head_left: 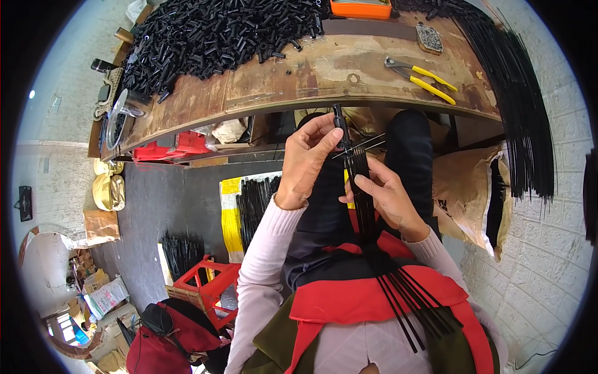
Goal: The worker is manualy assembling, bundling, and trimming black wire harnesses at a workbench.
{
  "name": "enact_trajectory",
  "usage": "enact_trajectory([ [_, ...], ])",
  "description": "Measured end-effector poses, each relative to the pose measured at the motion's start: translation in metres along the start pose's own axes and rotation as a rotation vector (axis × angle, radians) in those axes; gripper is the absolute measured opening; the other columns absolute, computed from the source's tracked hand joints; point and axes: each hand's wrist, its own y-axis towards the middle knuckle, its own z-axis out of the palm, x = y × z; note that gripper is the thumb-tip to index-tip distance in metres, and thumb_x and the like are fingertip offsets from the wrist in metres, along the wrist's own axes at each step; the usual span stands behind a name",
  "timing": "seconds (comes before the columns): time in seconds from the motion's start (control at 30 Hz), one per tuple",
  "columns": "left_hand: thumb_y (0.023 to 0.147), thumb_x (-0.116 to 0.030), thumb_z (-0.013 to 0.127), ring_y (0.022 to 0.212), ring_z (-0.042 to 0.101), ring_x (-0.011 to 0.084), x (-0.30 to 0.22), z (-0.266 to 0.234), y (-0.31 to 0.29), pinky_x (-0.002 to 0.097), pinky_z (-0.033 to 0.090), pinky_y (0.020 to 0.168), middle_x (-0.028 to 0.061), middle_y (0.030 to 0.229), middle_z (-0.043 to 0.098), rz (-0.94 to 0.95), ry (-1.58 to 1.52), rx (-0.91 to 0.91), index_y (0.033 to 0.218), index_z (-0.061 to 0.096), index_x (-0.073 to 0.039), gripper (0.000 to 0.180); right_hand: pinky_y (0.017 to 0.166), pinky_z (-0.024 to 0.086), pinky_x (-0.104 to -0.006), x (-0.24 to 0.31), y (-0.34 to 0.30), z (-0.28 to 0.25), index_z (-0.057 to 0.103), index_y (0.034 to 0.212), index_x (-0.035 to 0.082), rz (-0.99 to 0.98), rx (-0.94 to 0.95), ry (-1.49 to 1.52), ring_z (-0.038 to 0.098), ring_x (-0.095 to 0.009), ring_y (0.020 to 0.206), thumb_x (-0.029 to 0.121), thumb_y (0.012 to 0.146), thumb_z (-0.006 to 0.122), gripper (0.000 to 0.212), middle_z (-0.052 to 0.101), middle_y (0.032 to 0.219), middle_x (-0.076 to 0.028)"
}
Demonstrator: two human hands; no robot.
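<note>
Above my lap, my left hand pinches a short black tubular plastic piece between thumb and fingers, held upright. Just below it, my right hand is closed round a bundle of thin black rods that look like umbrella ribs. The bundle's upper ends meet the lower end of the tubular piece; whether they are joined to it cannot be made out. A few thin wires stick out sideways there. The rods' lower ends fan out over my red apron.
A wooden table ahead carries a large heap of black tubular pieces, yellow-handled pliers, an orange tray and a small container. Long black rods hang over its right end. A red crate stands at lower left.
</note>
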Motion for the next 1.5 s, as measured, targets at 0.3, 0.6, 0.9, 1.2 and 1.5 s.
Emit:
enact_trajectory([
  [0.3,0.095,-0.015,0.065,0.099,0.066,0.0166,0.003,-0.005,0.001,0.0262,0.051,0.087,0.0087,0.11,0.067,-0.009,-0.106,0.154,0.129,0.056,0.0,0.038,0.087,0.057,-0.0445,0.0,0.0,-0.002,0.047,0.135,0.0,0.003,0.005,0.035,0.062,-0.017,0.086,0.009,0.098,0.057,0.039,0.06,0.101,-0.008],
  [0.6,0.094,-0.013,0.065,0.098,0.065,0.0146,-0.001,0.001,-0.002,0.0261,0.05,0.088,0.0082,0.108,0.068,0.066,0.024,0.061,0.128,0.056,0.001,0.038,0.087,0.057,-0.0445,-0.001,0.001,-0.001,0.048,0.134,0.0,-0.01,0.017,-0.006,0.062,-0.017,0.085,0.01,0.098,0.057,0.038,0.059,0.099,-0.008],
  [0.9,0.093,-0.014,0.067,0.098,0.065,0.0145,0.0,0.001,-0.01,0.0269,0.05,0.09,0.0084,0.108,0.068,0.017,0.036,0.022,0.126,0.059,0.002,0.038,0.087,0.057,-0.0447,0.0,0.001,0.002,0.048,0.134,0.0,-0.018,-0.001,-0.013,0.062,-0.018,0.085,0.009,0.099,0.056,0.038,0.059,0.099,-0.008],
  [1.2,0.088,-0.002,0.069,0.105,0.063,0.0174,-0.006,0.0,-0.03,0.0276,0.051,0.092,0.0129,0.119,0.063,0.023,-0.132,0.065,0.144,0.043,-0.002,0.062,0.087,0.057,-0.0441,-0.001,0.003,0.0,0.048,0.133,0.0,-0.007,-0.017,-0.022,0.062,-0.017,0.085,0.01,0.099,0.056,0.036,0.06,0.098,-0.008],
  [1.5,0.079,0.007,0.074,0.11,0.065,0.0258,0.001,0.0,-0.026,0.0363,0.052,0.097,0.0176,0.116,0.066,0.101,-0.13,0.017,0.149,0.034,-0.004,0.082,0.088,0.057,-0.0436,0.001,0.001,-0.001,0.05,0.13,0.0,0.016,0.038,0.005,0.063,-0.017,0.086,0.008,0.099,0.054,0.032,0.061,0.098,-0.009],
])
